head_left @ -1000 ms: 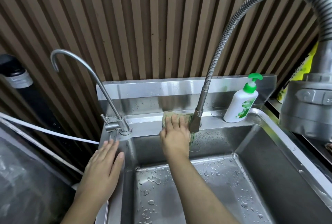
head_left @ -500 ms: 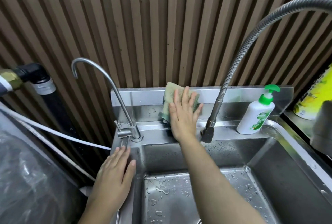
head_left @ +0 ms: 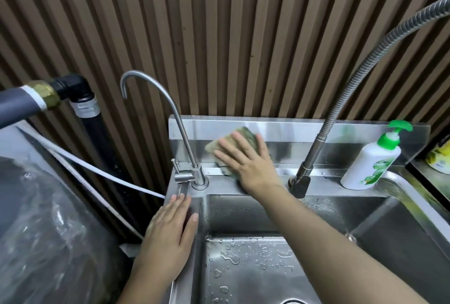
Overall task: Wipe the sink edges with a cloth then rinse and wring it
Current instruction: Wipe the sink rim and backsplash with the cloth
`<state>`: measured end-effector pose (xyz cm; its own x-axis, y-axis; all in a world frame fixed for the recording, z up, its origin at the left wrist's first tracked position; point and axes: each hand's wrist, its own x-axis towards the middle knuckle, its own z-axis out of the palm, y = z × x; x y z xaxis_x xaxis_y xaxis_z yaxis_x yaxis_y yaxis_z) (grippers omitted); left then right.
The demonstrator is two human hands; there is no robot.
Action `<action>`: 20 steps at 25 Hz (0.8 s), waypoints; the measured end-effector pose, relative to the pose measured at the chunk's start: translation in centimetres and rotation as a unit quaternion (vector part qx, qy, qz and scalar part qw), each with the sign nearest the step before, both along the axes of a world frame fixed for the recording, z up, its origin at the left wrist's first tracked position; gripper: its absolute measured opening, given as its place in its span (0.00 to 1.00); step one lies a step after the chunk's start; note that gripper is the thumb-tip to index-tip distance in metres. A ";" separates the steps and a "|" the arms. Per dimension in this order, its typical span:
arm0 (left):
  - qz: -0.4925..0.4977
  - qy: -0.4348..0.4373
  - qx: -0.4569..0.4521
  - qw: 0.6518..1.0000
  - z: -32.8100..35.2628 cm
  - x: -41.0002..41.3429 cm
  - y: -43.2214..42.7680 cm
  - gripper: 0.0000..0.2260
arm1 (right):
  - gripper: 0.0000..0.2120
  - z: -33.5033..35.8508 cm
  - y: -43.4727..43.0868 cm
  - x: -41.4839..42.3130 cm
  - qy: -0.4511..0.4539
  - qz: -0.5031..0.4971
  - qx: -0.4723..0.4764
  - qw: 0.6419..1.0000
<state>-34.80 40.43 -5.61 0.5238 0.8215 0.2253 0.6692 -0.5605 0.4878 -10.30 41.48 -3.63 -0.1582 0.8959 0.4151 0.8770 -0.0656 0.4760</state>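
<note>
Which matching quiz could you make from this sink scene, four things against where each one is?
1 cloth
2 soap bottle
3 left hand
4 thin tap

A flat on the left rim of the sink
B standing at the back left corner
C pressed on the backsplash by the right hand
D standing on the back ledge, far right

Pairs: 1-C, 2-D, 3-A, 4-B

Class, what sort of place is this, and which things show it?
Probably a kitchen wash area: a stainless steel sink, a gooseneck tap, a flexible spray hose and a pump bottle.
</note>
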 end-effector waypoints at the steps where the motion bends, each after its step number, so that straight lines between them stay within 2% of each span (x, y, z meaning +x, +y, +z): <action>1: -0.001 0.002 -0.003 1.000 0.0 0.0 0.0 0.45 | 0.38 -0.3 -1.0 0.6 0.007 -0.024 0.009 1.000; 3: -0.001 0.002 0.000 1.000 -0.1 0.0 0.1 0.45 | 0.35 0.2 -0.9 0.6 -0.041 -0.013 0.004 0.999; 6: 0.003 0.001 0.006 1.000 -0.3 -0.2 0.2 0.44 | 0.32 2.3 3.6 -2.6 -0.118 0.100 -0.046 0.987; 8: -0.004 -0.009 0.007 1.000 -0.4 -0.1 0.2 0.43 | 0.31 2.5 5.8 -4.4 -0.125 0.122 -0.064 0.983; 11: -0.011 -0.013 0.008 1.000 -0.6 -0.2 0.5 0.42 | 0.29 1.3 5.6 -4.0 -0.047 0.079 0.001 0.996; 13: -0.012 -0.008 0.012 1.000 -0.8 -0.2 0.5 0.40 | 0.27 0.2 3.5 -2.5 0.104 -0.007 0.057 0.993; 14: -0.009 -0.003 0.014 1.000 -0.9 -0.3 0.5 0.39 | 0.28 -0.1 2.4 -1.7 0.178 -0.059 0.094 0.978; 16: -0.011 0.012 0.021 1.000 -0.9 -0.2 0.6 0.37 | 0.29 0.3 0.2 -0.3 0.335 -0.191 0.130 0.913; 18: -0.013 0.017 0.030 0.999 -1.0 -0.1 0.6 0.38 | 0.29 1.1 -0.9 0.3 0.487 -0.285 0.164 0.809; 20: -0.017 0.017 0.041 0.999 -1.2 -0.1 0.8 0.39 | 0.28 2.0 -0.5 -0.5 0.596 -0.322 0.223 0.701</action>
